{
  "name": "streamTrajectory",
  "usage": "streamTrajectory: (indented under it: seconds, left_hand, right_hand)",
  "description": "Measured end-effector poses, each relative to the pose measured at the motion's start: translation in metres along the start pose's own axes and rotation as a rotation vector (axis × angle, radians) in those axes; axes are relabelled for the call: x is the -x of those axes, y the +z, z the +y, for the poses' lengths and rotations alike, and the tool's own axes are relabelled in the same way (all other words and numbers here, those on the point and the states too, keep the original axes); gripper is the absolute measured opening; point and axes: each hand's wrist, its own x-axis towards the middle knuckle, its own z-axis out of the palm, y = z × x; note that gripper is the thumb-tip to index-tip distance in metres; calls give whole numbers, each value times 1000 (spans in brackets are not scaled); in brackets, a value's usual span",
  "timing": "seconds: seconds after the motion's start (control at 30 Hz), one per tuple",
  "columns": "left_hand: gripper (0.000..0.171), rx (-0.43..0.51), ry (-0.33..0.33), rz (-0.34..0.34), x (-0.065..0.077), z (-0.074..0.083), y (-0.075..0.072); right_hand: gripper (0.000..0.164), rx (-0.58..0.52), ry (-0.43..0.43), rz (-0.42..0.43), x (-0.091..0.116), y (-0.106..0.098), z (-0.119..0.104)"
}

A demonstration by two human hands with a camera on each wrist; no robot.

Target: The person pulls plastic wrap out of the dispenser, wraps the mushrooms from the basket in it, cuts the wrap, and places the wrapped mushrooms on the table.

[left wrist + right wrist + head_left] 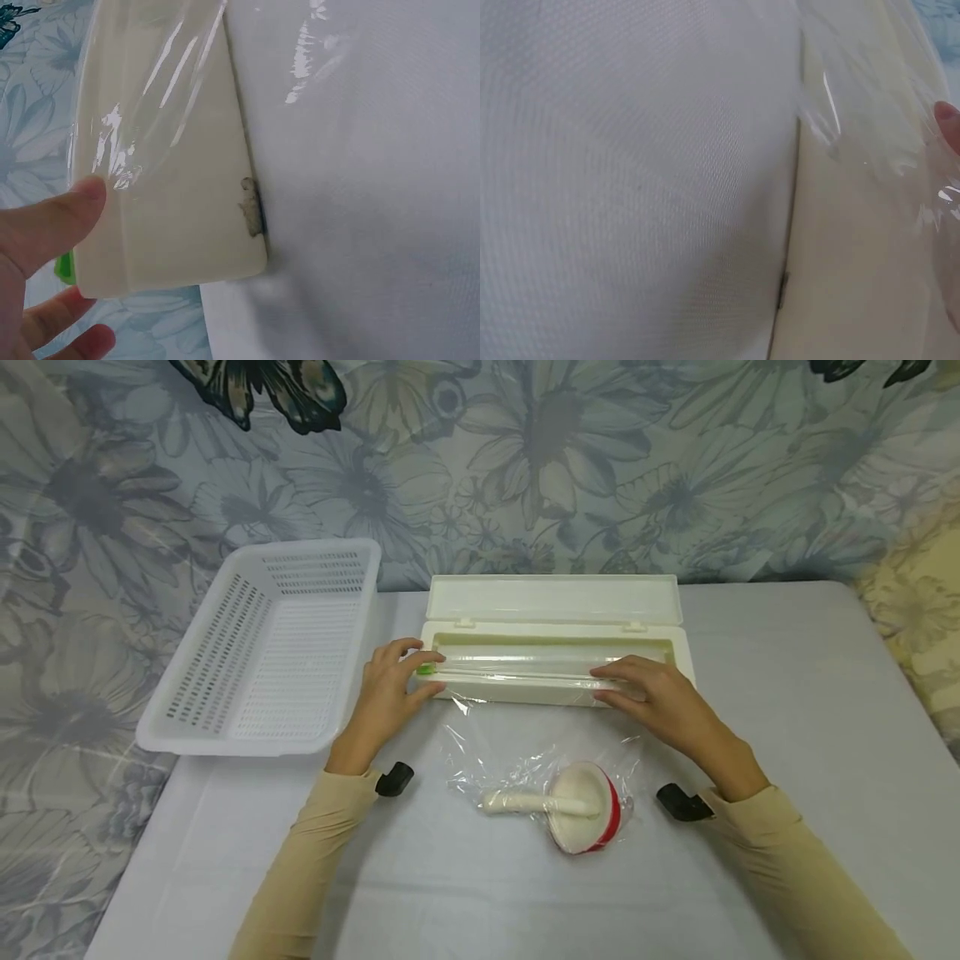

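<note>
- Nearest the table's [787, 710] front edge, about midway along it, lay a small bowl with a red rim [587, 807], tipped on its side, with a pale pestle-like stick [525, 803] reaching out of it to the left. A loose sheet of cling film [517, 752] was draped over both and ran back to the box behind, seemingly so the bowl could be wrapped where it sat.
- Open tabletop lay on both sides of the bowl and along the front, giving the forearms in beige sleeves room to move.
- Farther back stood the cream film dispenser box [555, 681], lengthwise across the middle of the table, its lid open and leaning toward the back edge, the roll lying inside.
- The left hand [390, 693] sat at the box's left end; the thumb pressed the film against the box's front face [169, 217] and the fingers curled over the top by a green part [426, 669], probably to steady the box.
- The right hand [660, 697] lay toward the box's right end, fingers flat and together on the film at the front lip, pressing rather than pinching.
- At the table's left edge rested a white slotted basket [262, 652], just beside the box but apart from it.
- A flowered cloth [525, 460] hung behind the back edge.
</note>
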Motion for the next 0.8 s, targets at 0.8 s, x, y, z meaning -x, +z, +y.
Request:
streamTrajectory:
  seconds: [0.8]
  left_hand:
    - [23,-53,49,45,4,2,-9]
  right_hand:
    - [35,22,54,-71,-3,-5,-4]
